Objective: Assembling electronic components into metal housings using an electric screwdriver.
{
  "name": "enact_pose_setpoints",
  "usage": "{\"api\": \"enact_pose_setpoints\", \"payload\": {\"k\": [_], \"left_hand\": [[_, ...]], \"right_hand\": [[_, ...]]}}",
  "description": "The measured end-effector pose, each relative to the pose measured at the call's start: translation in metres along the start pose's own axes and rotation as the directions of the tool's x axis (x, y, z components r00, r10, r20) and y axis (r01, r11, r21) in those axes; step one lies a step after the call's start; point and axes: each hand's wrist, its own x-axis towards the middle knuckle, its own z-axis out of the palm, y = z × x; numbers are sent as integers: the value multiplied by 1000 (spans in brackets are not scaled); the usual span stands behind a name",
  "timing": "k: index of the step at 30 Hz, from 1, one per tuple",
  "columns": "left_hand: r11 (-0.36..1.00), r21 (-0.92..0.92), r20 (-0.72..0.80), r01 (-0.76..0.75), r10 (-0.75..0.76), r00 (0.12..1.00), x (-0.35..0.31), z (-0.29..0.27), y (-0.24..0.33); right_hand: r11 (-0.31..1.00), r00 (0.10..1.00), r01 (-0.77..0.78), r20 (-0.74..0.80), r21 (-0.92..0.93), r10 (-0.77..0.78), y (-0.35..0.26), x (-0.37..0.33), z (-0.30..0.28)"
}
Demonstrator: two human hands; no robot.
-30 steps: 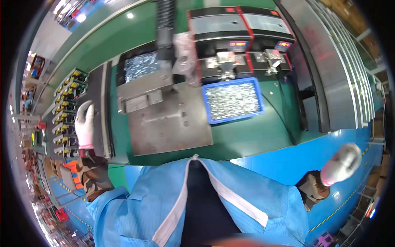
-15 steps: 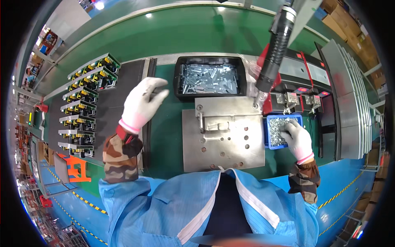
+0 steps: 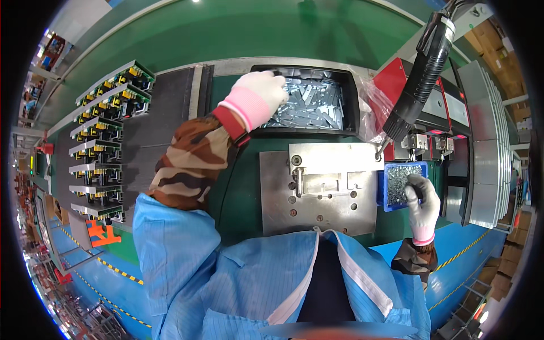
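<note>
My left hand (image 3: 260, 93), in a white glove with a pink cuff, reaches over the left side of a black bin (image 3: 352, 107) of flat metal strips (image 3: 311, 102). Its fingers bend down toward the strips. Their tips are hidden, so a grasp cannot be made out. At a small blue tray (image 3: 387, 195) of small shiny metal pieces, my gloved right hand (image 3: 424, 211) has its fingers curled in against the thumb at the right side. What lies between them is too small to make out. A steel fixture plate (image 3: 317, 209) with holes and a raised block (image 3: 334, 156) sits between the hands.
A black power screwdriver (image 3: 422, 76) hangs over the right side, its tip near the fixture's corner. Behind the blue tray stand red-and-grey machines (image 3: 396, 79). Several circuit boards (image 3: 96, 147) line the dark mat at left. Grey panels (image 3: 490, 141) stand at far right.
My left hand has moved right from above the bench to the black bin. My right hand has shifted slightly down the tray's edge, its fingers curled. The whole view has shifted a little.
</note>
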Motion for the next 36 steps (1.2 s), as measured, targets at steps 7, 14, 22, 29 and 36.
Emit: {"api": "enact_pose_setpoints", "payload": {"k": [7,14,22,29,36], "left_hand": [[965,-250,-5,-72,74,997,10,-4,-2],[330,-944,-144,24,-474,868,-56,-83,85],[927,-371,-547,-63,-163,821,-63,-60,139],[972,-230,-539,38,-160,827,-68,-56,148],[987,-160,-516,3,-86,852,-79,-51,144]], "right_hand": [[786,978,-161,204,597,45,-58,-19,44],[582,969,-243,224,776,106,-52,-9,87],[411,950,-312,271,857,156,-70,-10,86],[207,957,-270,237,941,170,-65,-16,102],[257,930,-355,312,899,194,-70,-11,105]]}}
